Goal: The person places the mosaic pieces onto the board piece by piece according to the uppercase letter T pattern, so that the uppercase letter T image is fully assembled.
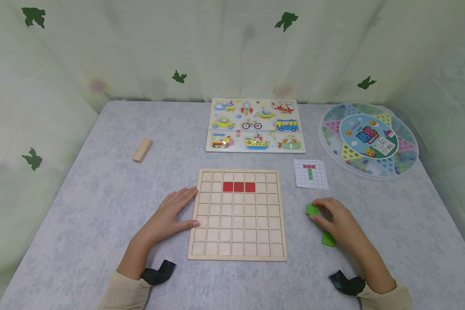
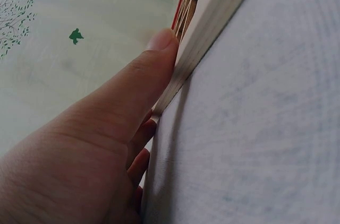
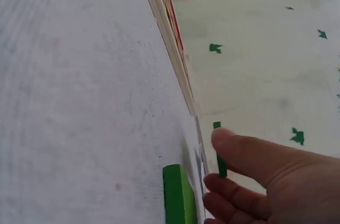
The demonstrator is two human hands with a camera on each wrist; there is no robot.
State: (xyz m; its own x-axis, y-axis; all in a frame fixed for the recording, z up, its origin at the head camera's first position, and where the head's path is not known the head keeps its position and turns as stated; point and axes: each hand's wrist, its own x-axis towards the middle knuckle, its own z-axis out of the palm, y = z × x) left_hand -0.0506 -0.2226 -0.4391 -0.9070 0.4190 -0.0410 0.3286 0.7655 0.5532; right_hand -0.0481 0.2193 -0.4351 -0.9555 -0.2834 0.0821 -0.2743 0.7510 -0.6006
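Observation:
A wooden grid board (image 1: 236, 247) lies in the middle of the table, with three red square tiles (image 1: 238, 187) side by side in its second row. My left hand (image 1: 170, 217) rests at the board's left edge, thumb and fingertips touching the rim, fingers fairly straight. To the right of the board, my right hand (image 1: 339, 221) pinches a green square tile (image 1: 311, 209) between thumb and fingers; in the right wrist view the green tile (image 3: 221, 163) appears edge-on. Another green piece (image 1: 327, 238) lies on the table by that hand, partly hidden under it.
A pattern card (image 1: 311, 174) showing a red and green T lies right of the board. Behind are a vehicle puzzle board (image 1: 255, 125) and a round game box (image 1: 369, 141). A small wooden block (image 1: 142, 150) lies at the left on the table (image 1: 81, 215).

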